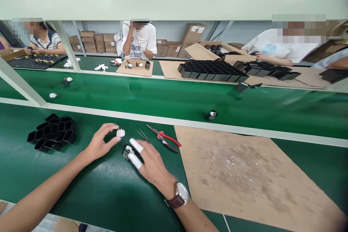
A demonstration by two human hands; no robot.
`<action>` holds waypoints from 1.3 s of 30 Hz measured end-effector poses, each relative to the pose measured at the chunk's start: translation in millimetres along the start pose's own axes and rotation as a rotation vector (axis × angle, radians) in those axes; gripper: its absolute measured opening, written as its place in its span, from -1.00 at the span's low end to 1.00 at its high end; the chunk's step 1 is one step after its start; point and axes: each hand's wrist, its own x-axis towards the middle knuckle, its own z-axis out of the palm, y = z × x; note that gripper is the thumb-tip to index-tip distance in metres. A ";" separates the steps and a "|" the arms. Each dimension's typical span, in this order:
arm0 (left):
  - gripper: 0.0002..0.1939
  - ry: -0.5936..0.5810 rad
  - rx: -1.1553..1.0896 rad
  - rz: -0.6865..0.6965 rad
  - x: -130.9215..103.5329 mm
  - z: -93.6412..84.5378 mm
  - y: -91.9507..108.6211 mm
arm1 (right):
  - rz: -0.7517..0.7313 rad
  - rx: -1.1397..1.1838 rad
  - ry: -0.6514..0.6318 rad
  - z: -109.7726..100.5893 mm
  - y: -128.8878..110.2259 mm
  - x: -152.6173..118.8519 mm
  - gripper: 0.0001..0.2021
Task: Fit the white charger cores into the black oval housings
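My left hand point(104, 141) pinches a small white rounded part point(121, 133) by its edges, between thumb and finger. Bits of circuit board show around that part. White finger cots cover two fingertips of my right hand point(152, 163), and a watch is on that wrist. Those two fingers grip a small black housing point(125, 153) with a white piece at its opening. Just beyond my right hand lie tweezers point(143, 136) and red-and-black long-nose pliers point(163, 138). Left of my left hand stands a cluster of black hollow housings point(54, 130).
A stained cardboard sheet point(231, 174) covers the bench on the right. Past a pale rail, a green conveyor belt point(136, 96) carries a few small parts, including a black housing point(211, 115). Several people sit opposite, near rows of black housings point(212, 70) and an open carton point(203, 50).
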 end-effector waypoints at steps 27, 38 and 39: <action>-0.41 -0.267 -0.099 0.007 -35.4 30.4 27.3 | 0.446 0.722 -0.058 11.1 -7.0 1.9 -0.77; -0.59 -0.282 -0.038 -0.052 -20.0 7.1 23.2 | 0.109 0.035 0.017 -14.1 0.8 1.0 -0.58; -0.60 -0.308 -0.035 -0.036 -19.8 6.0 22.7 | 0.085 0.005 0.004 -14.4 1.4 0.5 -0.61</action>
